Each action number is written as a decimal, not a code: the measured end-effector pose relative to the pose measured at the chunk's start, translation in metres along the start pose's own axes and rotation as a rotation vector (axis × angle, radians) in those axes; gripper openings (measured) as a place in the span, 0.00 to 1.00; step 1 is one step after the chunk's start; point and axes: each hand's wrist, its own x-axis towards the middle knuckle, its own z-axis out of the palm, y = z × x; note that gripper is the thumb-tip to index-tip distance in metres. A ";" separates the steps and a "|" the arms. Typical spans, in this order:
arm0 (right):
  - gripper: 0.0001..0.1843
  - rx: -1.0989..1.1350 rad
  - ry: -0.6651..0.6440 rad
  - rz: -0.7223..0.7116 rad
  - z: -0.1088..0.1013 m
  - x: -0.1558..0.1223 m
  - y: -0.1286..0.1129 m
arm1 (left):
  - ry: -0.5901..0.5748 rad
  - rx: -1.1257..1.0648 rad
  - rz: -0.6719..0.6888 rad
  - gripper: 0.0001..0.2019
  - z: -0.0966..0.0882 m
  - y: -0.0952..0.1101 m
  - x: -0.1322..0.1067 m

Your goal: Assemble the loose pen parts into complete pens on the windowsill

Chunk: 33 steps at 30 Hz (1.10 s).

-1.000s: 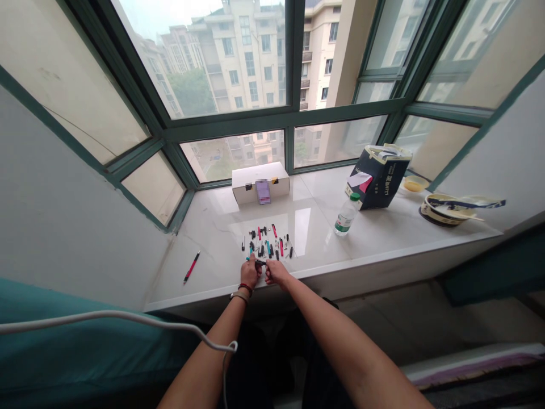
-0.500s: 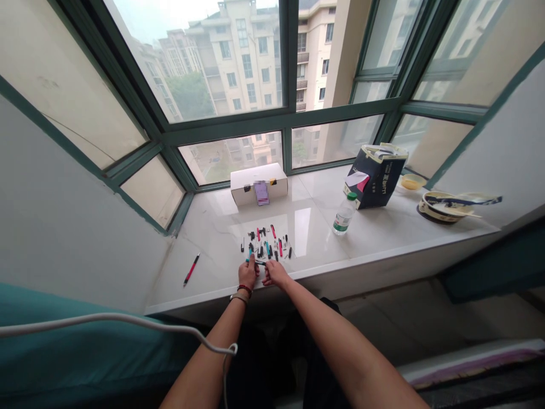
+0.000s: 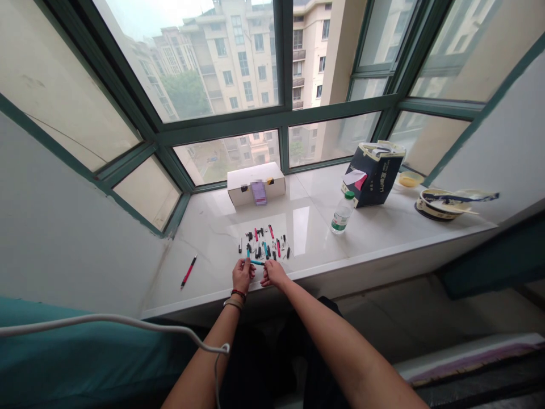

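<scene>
A blue pen barrel with a dark end (image 3: 257,262) spans the gap between my two hands near the front edge of the sill. My left hand (image 3: 242,274) is closed on its left part, thumb on top. At the dark right end, my right hand (image 3: 274,274) pinches it with curled fingers. Just beyond the hands lie several loose pen parts (image 3: 268,250) in black, blue and red, with small pieces too tiny to name. A red and black pen (image 3: 188,272) lies apart on the left.
Against the window stands a white box (image 3: 272,183) with a purple packet (image 3: 258,193) at its front. To the right are a green-capped plastic bottle (image 3: 339,218), a dark paper bag (image 3: 374,179) and a food bowl (image 3: 438,207). A white cable (image 3: 128,321) crosses the lower left.
My left hand has moved slightly left, away from my right hand. More of the blue barrel shows between them. The whole view has shifted a little.
</scene>
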 end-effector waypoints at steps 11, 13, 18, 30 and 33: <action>0.06 -0.070 -0.004 -0.129 0.002 0.004 0.012 | 0.143 0.007 -0.002 0.20 0.003 0.004 -0.002; 0.04 -0.070 -0.005 -0.142 0.002 0.003 0.012 | 0.151 0.000 0.008 0.20 0.004 0.006 -0.003; 0.06 -0.046 -0.018 -0.076 0.001 0.000 0.005 | 0.184 0.002 0.034 0.20 0.005 0.008 -0.004; 0.15 -0.075 -0.011 -0.067 0.000 0.004 0.005 | 0.131 0.028 0.040 0.18 0.006 0.008 -0.007; 0.13 -0.058 -0.006 -0.101 0.000 0.005 0.008 | 0.136 0.037 0.046 0.19 0.006 0.008 -0.006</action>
